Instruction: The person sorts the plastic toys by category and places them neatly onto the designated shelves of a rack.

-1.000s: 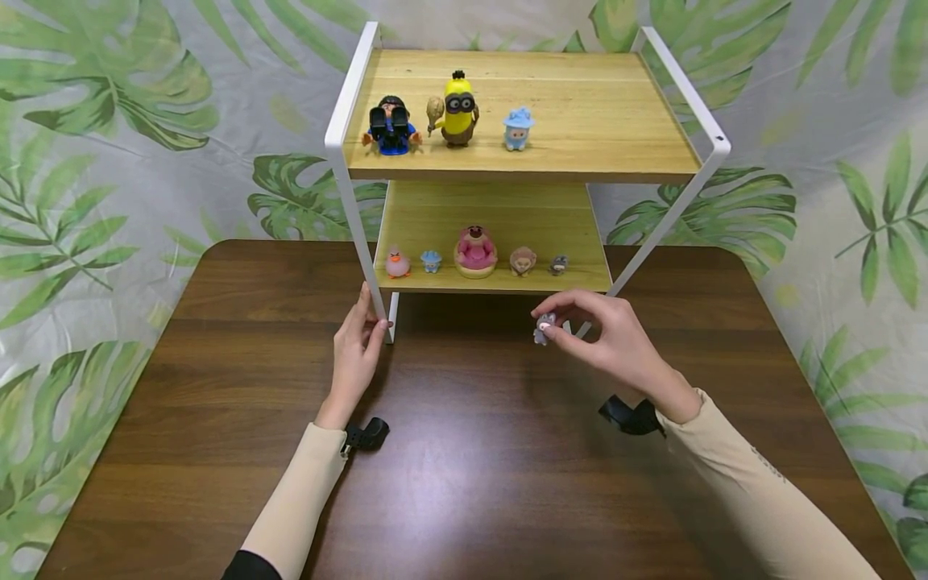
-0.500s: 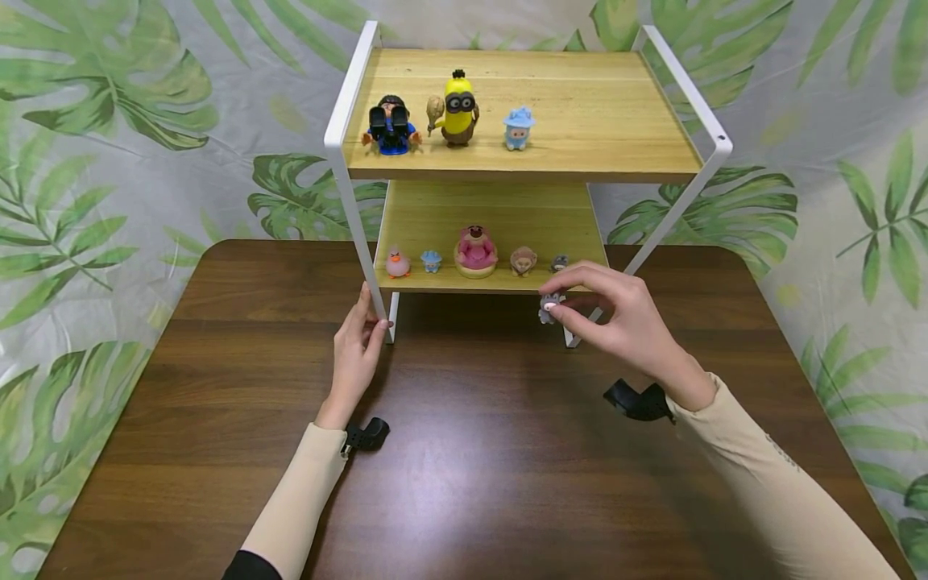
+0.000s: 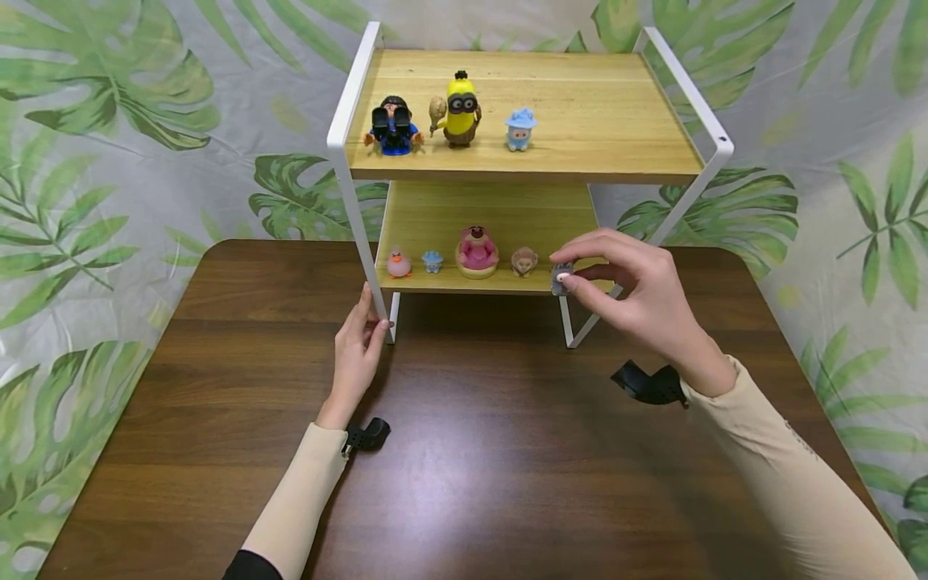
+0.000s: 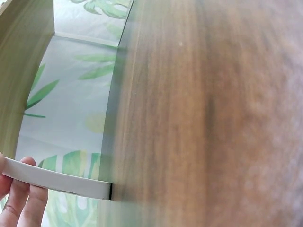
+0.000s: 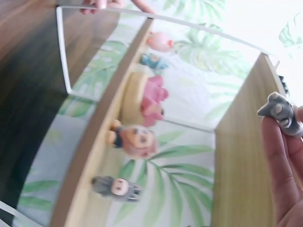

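Between thumb and fingers, my right hand [image 3: 629, 286] pinches a small grey figurine [image 3: 561, 279] with a pale face, in front of the lower shelf's right end. In the right wrist view that grey figurine [image 5: 280, 113] is partly covered by the fingers. My left hand [image 3: 357, 346] grips the white front leg [image 4: 61, 181] of the shelf rack, thumb on one side and fingers on the other. On the lower shelf [image 3: 500, 201] stand a pink duck [image 3: 398, 264], a tiny blue figurine [image 3: 432, 261], a pink bear [image 3: 477, 251], a brown-maned figurine [image 3: 524, 261] and another grey figurine [image 5: 117, 187].
The upper shelf [image 3: 602, 105] holds a blue-clad figure with black binoculars [image 3: 394, 127], a yellow Minion [image 3: 460, 113] and a blue-hatted figurine [image 3: 519, 130]. White side frames [image 3: 681, 89] bound the rack, which stands on a dark wooden table [image 3: 449, 451] before a leaf-print cloth [image 3: 109, 185].
My right hand has moved up and slightly right with the grey figurine, from below the lower shelf to its front edge, and now hides the grey figurine standing there. The left hand stays put.
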The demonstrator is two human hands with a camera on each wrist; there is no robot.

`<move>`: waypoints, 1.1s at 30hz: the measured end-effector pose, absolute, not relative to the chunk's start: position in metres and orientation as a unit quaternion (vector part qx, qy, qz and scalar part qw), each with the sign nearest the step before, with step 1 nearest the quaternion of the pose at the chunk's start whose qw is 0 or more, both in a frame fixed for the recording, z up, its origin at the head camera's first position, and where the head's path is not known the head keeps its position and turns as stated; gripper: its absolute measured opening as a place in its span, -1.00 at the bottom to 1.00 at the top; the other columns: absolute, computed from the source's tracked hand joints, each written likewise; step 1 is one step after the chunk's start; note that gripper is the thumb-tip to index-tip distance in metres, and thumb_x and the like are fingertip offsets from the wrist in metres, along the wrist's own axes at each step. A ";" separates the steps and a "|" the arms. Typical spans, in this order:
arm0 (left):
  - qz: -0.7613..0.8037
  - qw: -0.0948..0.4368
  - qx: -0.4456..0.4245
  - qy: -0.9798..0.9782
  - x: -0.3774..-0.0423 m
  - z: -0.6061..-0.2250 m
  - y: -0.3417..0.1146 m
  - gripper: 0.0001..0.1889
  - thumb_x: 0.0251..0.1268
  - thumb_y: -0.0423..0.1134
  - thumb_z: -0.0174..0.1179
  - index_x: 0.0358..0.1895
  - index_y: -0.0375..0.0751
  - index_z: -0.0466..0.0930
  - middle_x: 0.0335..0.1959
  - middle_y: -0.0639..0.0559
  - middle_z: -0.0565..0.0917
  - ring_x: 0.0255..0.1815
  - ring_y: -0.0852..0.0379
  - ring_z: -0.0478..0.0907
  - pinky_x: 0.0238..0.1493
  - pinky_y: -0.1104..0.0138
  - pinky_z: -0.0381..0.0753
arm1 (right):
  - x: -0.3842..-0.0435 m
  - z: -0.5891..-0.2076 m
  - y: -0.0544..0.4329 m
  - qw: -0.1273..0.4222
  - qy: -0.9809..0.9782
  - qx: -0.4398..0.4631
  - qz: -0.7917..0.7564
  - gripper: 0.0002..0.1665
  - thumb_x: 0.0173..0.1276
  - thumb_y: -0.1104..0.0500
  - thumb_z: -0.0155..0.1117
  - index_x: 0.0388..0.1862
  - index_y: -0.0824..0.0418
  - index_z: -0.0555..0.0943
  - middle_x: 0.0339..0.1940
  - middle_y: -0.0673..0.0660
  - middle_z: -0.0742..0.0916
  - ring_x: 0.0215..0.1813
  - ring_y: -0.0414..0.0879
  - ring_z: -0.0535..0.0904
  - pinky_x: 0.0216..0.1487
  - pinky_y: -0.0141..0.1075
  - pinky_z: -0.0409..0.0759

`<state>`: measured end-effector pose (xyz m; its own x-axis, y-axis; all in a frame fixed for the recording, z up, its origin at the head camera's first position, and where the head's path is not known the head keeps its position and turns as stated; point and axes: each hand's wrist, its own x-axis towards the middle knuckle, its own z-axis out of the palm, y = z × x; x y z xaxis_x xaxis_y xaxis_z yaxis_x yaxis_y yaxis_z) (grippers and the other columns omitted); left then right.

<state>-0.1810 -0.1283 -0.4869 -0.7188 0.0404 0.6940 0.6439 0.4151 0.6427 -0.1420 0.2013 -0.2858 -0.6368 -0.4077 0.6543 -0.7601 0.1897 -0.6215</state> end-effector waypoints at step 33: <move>-0.484 0.294 -0.212 -0.797 -0.180 -0.486 -0.131 -0.06 0.27 -0.55 0.16 0.49 0.47 -0.02 -0.35 -0.23 0.47 -0.36 -0.07 0.54 -0.42 0.04 0.65 | -0.163 -0.218 0.195 0.268 -0.720 0.351 0.535 -0.76 0.17 0.58 0.22 -0.15 0.54 0.63 -0.22 0.25 0.67 -0.11 0.03 0.58 -0.12 -0.38 0.63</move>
<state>-0.1800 -0.1309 -0.4858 -0.7374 0.0521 0.6735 0.6217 0.4422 0.6465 -0.1629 0.1950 -0.2177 -0.6106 -0.2183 0.7612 -0.7918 0.1808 -0.5834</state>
